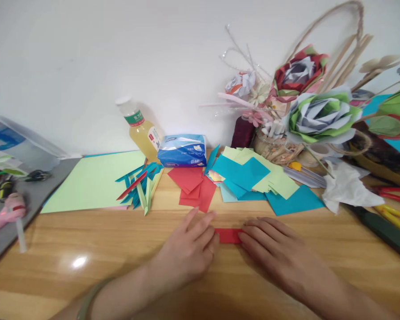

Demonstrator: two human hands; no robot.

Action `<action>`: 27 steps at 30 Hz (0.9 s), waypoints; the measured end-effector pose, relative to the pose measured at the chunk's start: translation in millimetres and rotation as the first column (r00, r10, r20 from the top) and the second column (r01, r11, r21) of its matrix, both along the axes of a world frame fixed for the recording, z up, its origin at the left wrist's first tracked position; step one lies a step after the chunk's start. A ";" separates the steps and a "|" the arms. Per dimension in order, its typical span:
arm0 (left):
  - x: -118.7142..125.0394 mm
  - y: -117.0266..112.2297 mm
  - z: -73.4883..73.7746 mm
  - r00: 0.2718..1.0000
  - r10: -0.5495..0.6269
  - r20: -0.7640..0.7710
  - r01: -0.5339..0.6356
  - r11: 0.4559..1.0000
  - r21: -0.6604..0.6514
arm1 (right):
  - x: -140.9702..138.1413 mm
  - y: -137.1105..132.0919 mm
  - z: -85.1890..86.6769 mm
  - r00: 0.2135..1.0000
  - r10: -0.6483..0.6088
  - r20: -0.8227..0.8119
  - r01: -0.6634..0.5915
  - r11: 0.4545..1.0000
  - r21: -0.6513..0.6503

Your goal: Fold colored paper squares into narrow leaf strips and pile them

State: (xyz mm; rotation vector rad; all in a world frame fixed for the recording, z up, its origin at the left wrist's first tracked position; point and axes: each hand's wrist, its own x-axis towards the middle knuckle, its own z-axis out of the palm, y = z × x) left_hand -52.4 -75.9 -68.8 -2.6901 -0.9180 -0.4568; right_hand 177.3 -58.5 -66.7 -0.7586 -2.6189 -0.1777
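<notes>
A narrow red folded paper strip (230, 236) lies flat on the wooden table, right in front of me. Its left end is under the thumb and curled fingers of my left hand (194, 246), whose index finger points forward, off the paper. At the strip's other end my right hand (275, 246) presses down with its fingers held together. Both ends of the strip are hidden by my fingers. Just beyond it lie several red paper squares (188, 182), loosely stacked.
Folded green and blue paper pieces (142, 186) lie on large light-green sheets (93, 182). Behind stand a drink bottle (140, 131) and a tissue pack (182, 151). Blue and green squares (243, 173), paper flowers (320, 113) and scissors (398, 218) are right; a pink glue gun (11, 209) is left.
</notes>
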 end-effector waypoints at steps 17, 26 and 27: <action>10.9 17.3 5.1 0.919 0.348 0.183 -0.195 0.807 -0.558 | -6.3 8.6 1.8 0.948 -0.284 -0.140 0.186 0.856 -0.482; 14.6 18.4 3.6 0.900 0.432 0.062 -0.340 0.782 -0.523 | -5.7 11.9 -3.2 0.952 -0.283 -0.114 0.201 0.863 -0.464; 15.2 18.2 3.4 0.898 0.437 0.057 -0.349 0.784 -0.514 | -5.6 11.9 -3.6 0.952 -0.281 -0.119 0.198 0.865 -0.461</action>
